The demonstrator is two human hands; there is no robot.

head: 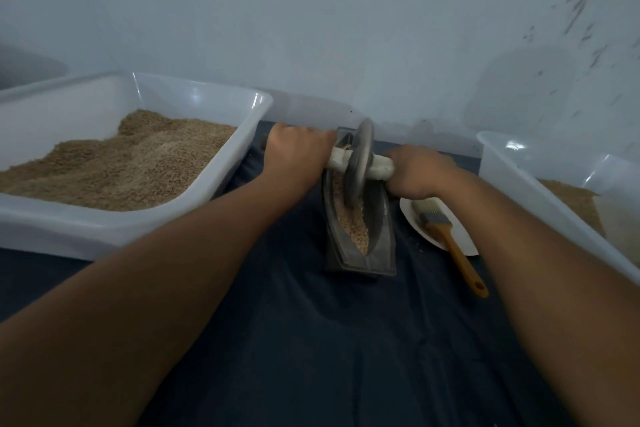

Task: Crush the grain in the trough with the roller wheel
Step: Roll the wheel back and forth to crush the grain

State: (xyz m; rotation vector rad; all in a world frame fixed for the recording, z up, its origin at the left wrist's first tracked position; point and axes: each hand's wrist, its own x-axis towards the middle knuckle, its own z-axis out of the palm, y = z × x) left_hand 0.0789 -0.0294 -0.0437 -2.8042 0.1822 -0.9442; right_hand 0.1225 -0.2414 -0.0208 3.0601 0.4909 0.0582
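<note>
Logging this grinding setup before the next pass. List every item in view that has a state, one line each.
Roller wheel: upright in the trough, on the grain.
Trough: holds grain.
Grain: heaped along the trough's groove.
Left hand: grips the axle's left end.
Right hand: grips the axle's right end.
Left bin: partly filled with grain.
Right bin: some grain inside.
Brush: lying on the plate, untouched.

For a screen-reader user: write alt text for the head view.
Two hands, left hand and right hand, grip the axle of a roller wheel standing in a narrow dark trough of grain on a dark cloth. White tubs of grain sit either side, and a brush lies on a plate to the right.
</note>
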